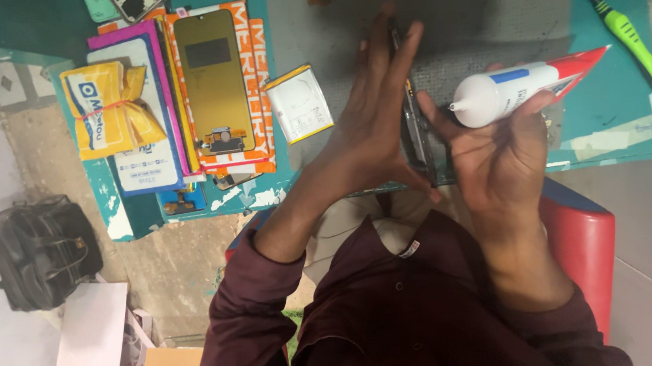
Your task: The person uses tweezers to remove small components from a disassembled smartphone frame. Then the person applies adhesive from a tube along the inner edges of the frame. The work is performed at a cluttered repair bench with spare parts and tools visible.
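A thin dark phone frame [417, 132] stands on edge between the two palms, above a grey textured mat [471, 26] on the teal counter [617, 103]. The left hand [372, 103] presses flat against one face of it, fingers straight and together. The right hand [494, 144] backs the other face while its fingers curl around a smooth white glue tube [516, 89] with a pointed nozzle and a red crimped end. Most of the frame is hidden by the palms, so its make-up is hard to tell. To the left lie a flat golden screen panel [213, 78] on orange packaging, a silvery rectangular battery [299, 102] and a crumpled yellow packet [112, 110]. A green-handled screwdriver [639, 51] rests far right. A black bag [35, 252] sits on the floor.
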